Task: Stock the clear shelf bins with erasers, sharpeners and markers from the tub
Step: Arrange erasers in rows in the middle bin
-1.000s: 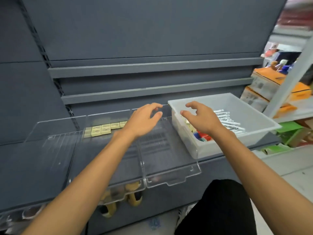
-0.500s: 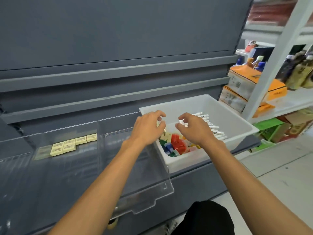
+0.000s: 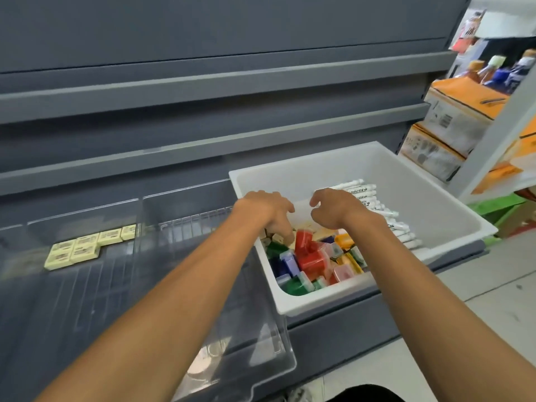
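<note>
Stocking is looking barely begun, as far as we are judging it: one short double row of shelved erasers [image 3: 84, 248] is lying in the clear bin [image 3: 72, 300] well to the left of our fingers, and the neighbouring bin [image 3: 208, 300], just under our left forearm, is holding no stock that we can make out. Everything else is waiting in the white tub [image 3: 435, 204], so sharpeners and markers are both left to do, along with more erasers. We are holding both hands over that tub. Our left hand [image 3: 266, 210] is bending its fingers [image 3: 282, 232] down among the loose erasers [image 3: 274, 238], fingertips touching the pale blocks, but we are not able to tell whether they are pinching one yet. Our right hand [image 3: 336, 210] is hovering beside it with fingers curled downward and the thumb apart from them; its underside is hidden, so we cannot tell if it is gripping anything. Coloured sharpeners [image 3: 310, 256] are piling up just below and in front of both sets of fingertips, and white markers [image 3: 385, 219] are lying in a row just right of the right knuckles. As for writing, the marker barrels and the shelved erasers are carrying dark print too small to read, and the orange-topped cartons [image 3: 452, 117] far to the right are showing printed panels and what looks like a barcode, none legible.
</note>
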`<state>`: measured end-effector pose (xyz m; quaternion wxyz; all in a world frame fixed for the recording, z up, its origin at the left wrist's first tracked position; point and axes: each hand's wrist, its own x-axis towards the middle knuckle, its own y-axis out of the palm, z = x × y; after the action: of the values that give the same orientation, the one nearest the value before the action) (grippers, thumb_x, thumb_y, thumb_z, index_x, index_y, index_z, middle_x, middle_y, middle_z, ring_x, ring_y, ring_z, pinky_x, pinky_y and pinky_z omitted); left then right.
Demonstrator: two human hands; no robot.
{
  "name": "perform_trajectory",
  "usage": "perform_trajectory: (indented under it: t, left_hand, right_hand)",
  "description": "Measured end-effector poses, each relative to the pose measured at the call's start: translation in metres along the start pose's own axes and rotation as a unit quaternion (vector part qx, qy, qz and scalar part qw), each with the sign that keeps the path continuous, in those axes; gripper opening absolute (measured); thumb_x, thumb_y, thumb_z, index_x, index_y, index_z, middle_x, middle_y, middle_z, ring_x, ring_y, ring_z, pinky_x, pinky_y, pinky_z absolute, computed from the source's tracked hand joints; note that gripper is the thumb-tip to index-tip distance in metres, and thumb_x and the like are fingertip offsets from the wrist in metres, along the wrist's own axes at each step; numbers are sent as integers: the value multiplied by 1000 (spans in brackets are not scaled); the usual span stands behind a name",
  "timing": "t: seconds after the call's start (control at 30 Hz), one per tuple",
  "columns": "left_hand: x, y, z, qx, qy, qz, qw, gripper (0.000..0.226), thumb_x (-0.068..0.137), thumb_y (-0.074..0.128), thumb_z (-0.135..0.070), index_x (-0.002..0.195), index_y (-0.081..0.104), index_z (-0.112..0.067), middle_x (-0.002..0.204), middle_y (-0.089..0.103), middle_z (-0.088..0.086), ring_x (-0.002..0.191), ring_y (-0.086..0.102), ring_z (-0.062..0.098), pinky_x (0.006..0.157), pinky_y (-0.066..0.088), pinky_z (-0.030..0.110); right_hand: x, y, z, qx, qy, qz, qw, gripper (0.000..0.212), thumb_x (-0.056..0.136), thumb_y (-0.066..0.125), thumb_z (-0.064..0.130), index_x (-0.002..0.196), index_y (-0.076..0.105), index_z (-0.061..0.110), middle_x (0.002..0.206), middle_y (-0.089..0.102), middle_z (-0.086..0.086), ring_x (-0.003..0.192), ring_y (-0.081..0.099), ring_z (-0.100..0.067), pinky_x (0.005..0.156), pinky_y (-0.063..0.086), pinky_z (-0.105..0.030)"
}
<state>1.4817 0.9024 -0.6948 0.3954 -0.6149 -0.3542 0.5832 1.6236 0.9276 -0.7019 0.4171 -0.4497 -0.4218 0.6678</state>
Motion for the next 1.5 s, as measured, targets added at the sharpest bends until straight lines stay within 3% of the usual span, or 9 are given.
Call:
perform_trajectory:
  t: [0.1,0.23,0.4,0.77,0.93,1.1,1.23,1.37,1.5]
  left_hand:
    - [13,1,-6,-7,-13,54,998,82,78,62,-59,151,26,-46,157,30,-5,142,27,28,106,37,48]
    - [22,7,-12,18,-11,76,997,67,82,53,-65,144,40,-42,146,31,2,139,17,31,101,35,51]
    - [23,8,-8,16,-5,67,998,68,77,63,-67,136,48,-36,132,35,2,130,24,30,85,35,42]
    - [28,7,-7,23,3,70,997,77,69,72,-65,137,42,-44,128,40,-1,121,32,26,83,41,41]
    - [27,8,-9,17,-10,59,998,69,70,74,-58,132,51,-37,129,33,2,119,32,27,78,42,42]
    - [26,9,-10,-19,14,44,999,69,70,77,-54,130,50,-32,123,55,-2,105,52,23,81,48,36]
    - [27,8,-8,-43,23,26,998,58,73,75,-49,125,54,-33,103,52,-6,114,39,22,85,48,39]
    - [26,8,-8,-48,33,-67,996,42,80,73,-27,120,60,-30,87,54,-5,95,54,22,66,40,29]
    - [22,8,-7,-20,30,-46,998,40,79,75,-27,116,59,-30,91,57,-3,88,56,22,66,39,29]
  right_hand:
    - [0,3,-10,14,11,-20,1000,40,95,43,22,133,53,17,137,55,-9,123,50,-30,100,44,-38]
    - [-3,4,-15,33,1,-57,998,36,96,43,24,129,55,17,129,60,-10,118,53,-30,96,46,-38]
    - [-7,10,-20,66,-13,-109,992,35,95,46,25,126,60,18,125,63,-8,115,55,-30,94,48,-39]
    - [-5,17,-18,114,-38,-152,981,26,94,51,23,114,66,19,118,67,-5,109,60,-25,90,50,-35]
    - [-2,19,-16,124,-43,-154,979,25,95,50,23,111,68,18,115,69,-4,106,61,-25,89,51,-37]
    - [1,20,-15,134,-52,-149,978,24,95,50,22,110,68,18,114,69,-4,106,60,-24,89,51,-36]
    - [3,22,-16,141,-56,-145,978,22,94,50,22,106,69,19,113,69,-2,105,60,-23,88,50,-36]
    - [5,23,-13,143,-70,-148,976,23,95,50,21,108,69,18,113,69,-2,105,60,-22,85,47,-31]
    - [4,23,-11,145,-76,-141,976,24,95,50,20,110,68,16,115,68,-2,106,60,-21,84,45,-29]
